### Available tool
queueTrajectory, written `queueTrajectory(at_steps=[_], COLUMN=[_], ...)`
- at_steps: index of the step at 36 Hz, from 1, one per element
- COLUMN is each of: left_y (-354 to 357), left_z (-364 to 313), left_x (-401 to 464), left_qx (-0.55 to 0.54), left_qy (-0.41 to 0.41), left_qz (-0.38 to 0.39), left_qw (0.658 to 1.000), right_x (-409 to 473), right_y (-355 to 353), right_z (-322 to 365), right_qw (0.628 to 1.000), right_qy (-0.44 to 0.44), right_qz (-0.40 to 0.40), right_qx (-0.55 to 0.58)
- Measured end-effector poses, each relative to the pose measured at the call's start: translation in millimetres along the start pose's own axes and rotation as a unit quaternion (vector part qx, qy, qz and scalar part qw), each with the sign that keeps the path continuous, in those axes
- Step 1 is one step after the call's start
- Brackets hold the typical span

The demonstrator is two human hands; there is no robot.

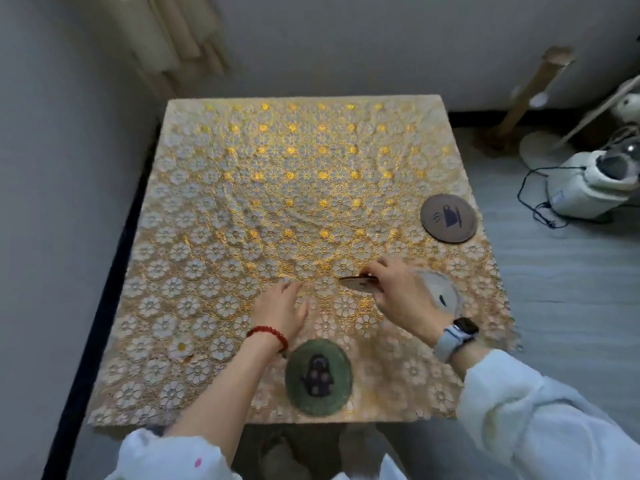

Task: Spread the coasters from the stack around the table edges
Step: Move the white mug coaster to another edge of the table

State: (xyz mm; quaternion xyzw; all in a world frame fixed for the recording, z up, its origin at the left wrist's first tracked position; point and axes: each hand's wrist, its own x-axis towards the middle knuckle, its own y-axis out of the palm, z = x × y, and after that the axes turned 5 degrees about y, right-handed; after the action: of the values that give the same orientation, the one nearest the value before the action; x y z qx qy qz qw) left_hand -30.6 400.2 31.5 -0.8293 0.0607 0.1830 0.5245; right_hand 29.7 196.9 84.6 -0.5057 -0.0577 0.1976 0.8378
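A square table (214, 209) carries a gold and white flower-lace cloth. A brown round coaster (449, 218) lies by the right edge. A green round coaster (318, 377) with a dark teapot picture lies at the near edge. A pale grey coaster (441, 292) lies near the right edge, partly hidden behind my right hand. My right hand (398, 296) pinches a thin coaster (358, 282) seen edge-on, held just above the cloth. My left hand (282, 308) hovers palm down beside it, fingers apart and holding nothing.
A white appliance (588, 185) with a dark cord sits on the floor right of the table. A wooden post (530, 95) leans at the back right. Grey walls stand close on the left and behind.
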Motion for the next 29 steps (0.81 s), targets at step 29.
queueTrajectory(at_steps=[29], left_y=[-183], left_z=[451], left_x=[-240], left_qx=[-0.072], left_qy=[-0.113], left_qz=[-0.184], left_qw=[0.974], right_x=[-7], right_y=[251], right_z=[464], right_qw=[0.997], right_qy=[-0.041], right_qz=[-0.014], right_qx=[0.056])
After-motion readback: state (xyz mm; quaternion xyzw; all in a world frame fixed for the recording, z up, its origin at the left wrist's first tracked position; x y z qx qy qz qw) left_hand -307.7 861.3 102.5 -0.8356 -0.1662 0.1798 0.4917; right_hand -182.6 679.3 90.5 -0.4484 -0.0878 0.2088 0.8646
